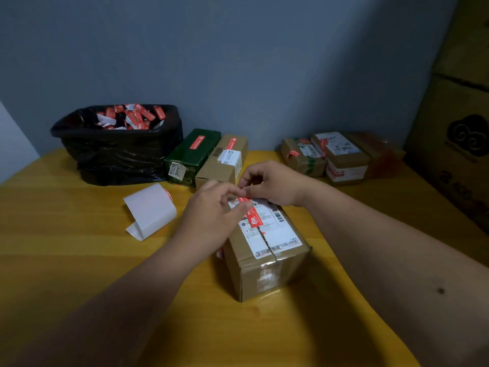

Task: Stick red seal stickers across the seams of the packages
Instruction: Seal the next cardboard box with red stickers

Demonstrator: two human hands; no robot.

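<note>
The brown package (267, 250) stands near the middle of the bench (79, 260), long axis running from the near edge toward the far edge, slightly skewed. The red seal sticker (252, 214) lies across its top seam at the far end. Both hands meet there: the left hand (211, 207) appears to pinch the sticker's far end with curled fingers; the right hand (272, 184), also curled, pinches beside it, though blur hides exact contact. Both are equally near.
</note>
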